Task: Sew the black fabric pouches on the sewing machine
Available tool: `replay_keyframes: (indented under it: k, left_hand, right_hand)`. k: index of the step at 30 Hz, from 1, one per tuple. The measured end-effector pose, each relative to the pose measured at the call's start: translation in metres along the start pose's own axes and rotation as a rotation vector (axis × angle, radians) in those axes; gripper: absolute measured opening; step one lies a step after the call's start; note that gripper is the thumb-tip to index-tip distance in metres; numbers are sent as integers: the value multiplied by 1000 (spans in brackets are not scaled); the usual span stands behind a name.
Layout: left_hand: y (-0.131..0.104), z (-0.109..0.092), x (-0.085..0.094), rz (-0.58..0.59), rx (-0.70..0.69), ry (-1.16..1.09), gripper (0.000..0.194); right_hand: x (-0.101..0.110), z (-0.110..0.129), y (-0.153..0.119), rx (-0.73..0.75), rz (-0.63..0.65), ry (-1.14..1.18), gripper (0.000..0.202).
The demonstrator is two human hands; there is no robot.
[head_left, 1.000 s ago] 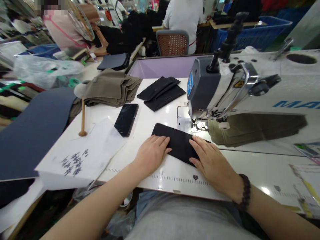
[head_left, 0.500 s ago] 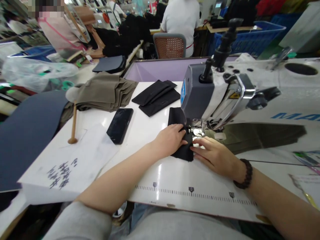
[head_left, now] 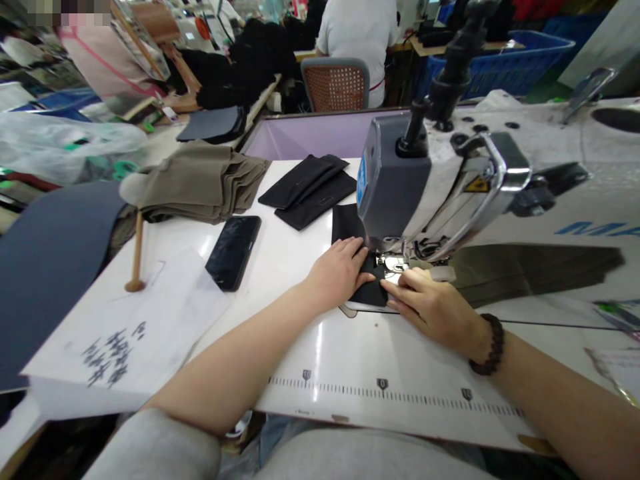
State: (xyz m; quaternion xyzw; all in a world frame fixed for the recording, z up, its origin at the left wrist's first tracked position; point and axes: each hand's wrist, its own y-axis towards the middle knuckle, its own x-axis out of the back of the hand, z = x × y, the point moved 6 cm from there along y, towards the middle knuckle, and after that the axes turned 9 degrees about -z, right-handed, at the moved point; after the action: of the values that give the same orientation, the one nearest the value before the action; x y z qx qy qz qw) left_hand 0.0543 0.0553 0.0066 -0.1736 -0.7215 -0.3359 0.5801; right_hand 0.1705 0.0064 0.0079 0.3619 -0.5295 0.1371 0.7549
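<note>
A piece of black fabric (head_left: 373, 293) lies under the presser foot (head_left: 395, 263) of a sewing machine (head_left: 395, 180). My left hand (head_left: 340, 270) rests flat on it, just left of the foot, with the thumb apart from the fingers. At the fabric's right edge, in front of the foot, my right hand (head_left: 433, 303) has its bent fingers closed on the border; their undersides are hidden. The needle's tip cannot be made out. Behind the fabric, two folded black pieces (head_left: 310, 190) lie on the white sewing table (head_left: 350, 360).
Left of my arm lie a black phone (head_left: 233, 253) and a paper with handwriting (head_left: 165, 313). A wooden-handled tool (head_left: 137, 257) stands near a stack of olive fabric (head_left: 195, 183). More olive fabric (head_left: 530, 270) lies under the machine arm. People sit at work beyond the table.
The black fabric has moved away from me under the presser foot, so less of it shows in front. Both hands stay close to it. The camera view has shifted slightly.
</note>
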Motion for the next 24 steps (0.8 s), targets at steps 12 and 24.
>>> replay_keyframes:
  k: [12, 24]
  left_hand:
    - [3, 5, -1, 11, 17, -53, 37]
    - [2, 7, -2, -12, 10, -42, 35]
  right_hand:
    - [-3, -3, 0, -30, -14, -22, 30]
    - [-5, -3, 1, -86, -14, -7, 28]
